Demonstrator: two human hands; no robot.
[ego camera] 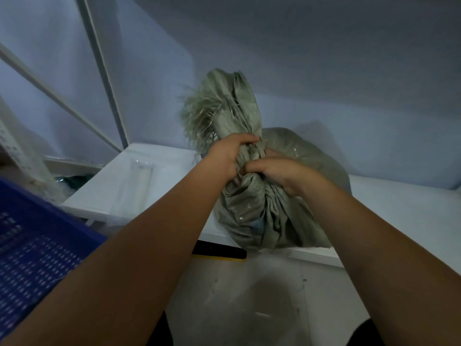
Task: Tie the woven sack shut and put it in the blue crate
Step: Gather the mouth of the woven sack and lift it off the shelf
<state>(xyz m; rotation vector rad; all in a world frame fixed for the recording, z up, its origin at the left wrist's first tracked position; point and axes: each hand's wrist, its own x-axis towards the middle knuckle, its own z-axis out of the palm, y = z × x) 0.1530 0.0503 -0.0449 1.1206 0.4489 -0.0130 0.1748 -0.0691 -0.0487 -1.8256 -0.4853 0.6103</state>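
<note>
A grey-green woven sack (269,216) stands full on a white ledge (399,211) in front of me, its bulk hanging slightly over the front edge. Its mouth is gathered into a neck, and the loose frayed top (224,106) sticks up above my hands. My left hand (225,156) is closed around the left side of the neck. My right hand (284,172) grips the neck from the right, fingers pressed into the folds. The blue crate (32,243), with a perforated wall, sits at the lower left beside my left forearm.
A clear plastic sleeve (134,186) lies on the white ledge to the left of the sack. A black and yellow strip (219,251) shows under the ledge edge. Pale walls and slanted white rails (99,78) rise behind. Grey floor (249,295) lies below.
</note>
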